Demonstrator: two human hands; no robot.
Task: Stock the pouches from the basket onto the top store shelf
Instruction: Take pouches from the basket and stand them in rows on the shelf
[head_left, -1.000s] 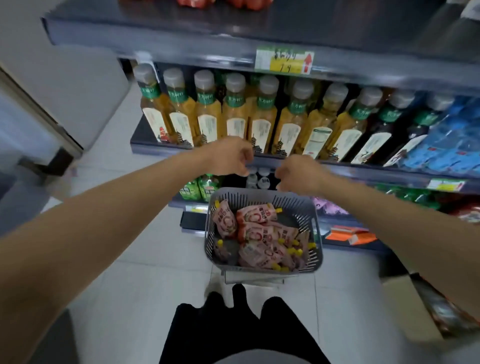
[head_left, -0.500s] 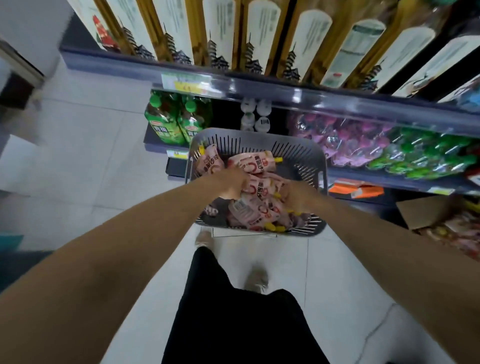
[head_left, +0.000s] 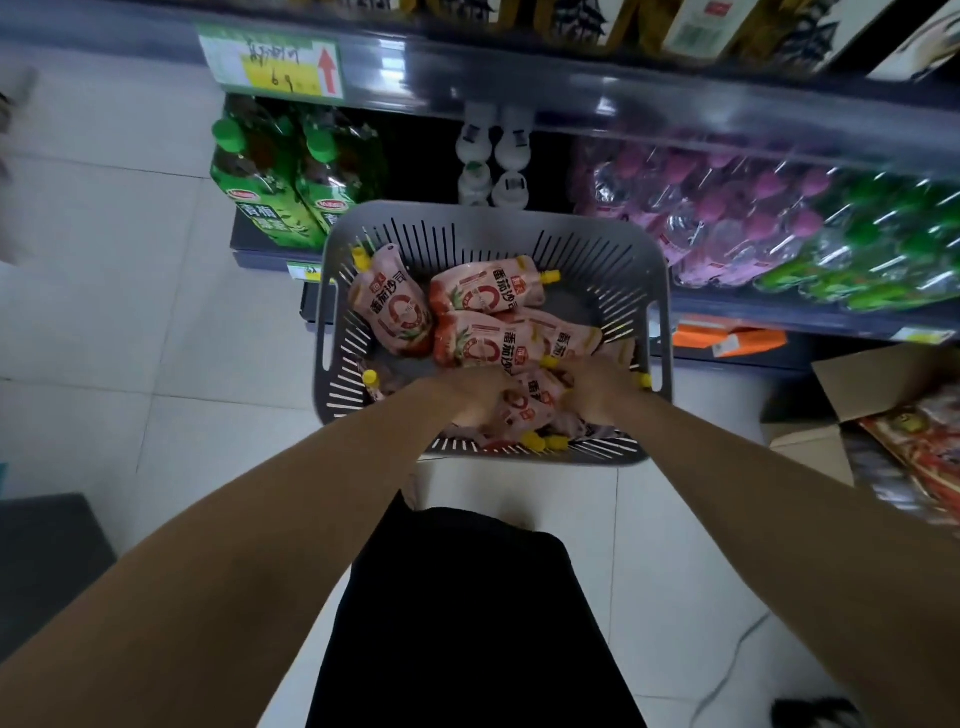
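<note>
A grey slotted basket (head_left: 613, 260) stands on the floor before the shelving, holding several pink-and-red pouches (head_left: 488, 343) with yellow caps. Both my hands are down in its near half. My left hand (head_left: 470, 397) curls over a pouch (head_left: 524, 408) near the front wall. My right hand (head_left: 597, 392) grips pouches beside it, fingers buried among them. The top store shelf is out of view above.
Green tea bottles (head_left: 275, 176) and small white bottles (head_left: 491, 166) stand on the lower shelf behind the basket. Wrapped purple and green bottle packs (head_left: 769, 218) lie to the right. An open cardboard box (head_left: 893, 415) sits at the right. White tiled floor (head_left: 130, 291) spreads left.
My head has tilted down, from the upper bottle shelf to the basket. Both hands dropped from above the basket's rim into the pouches and closed on them.
</note>
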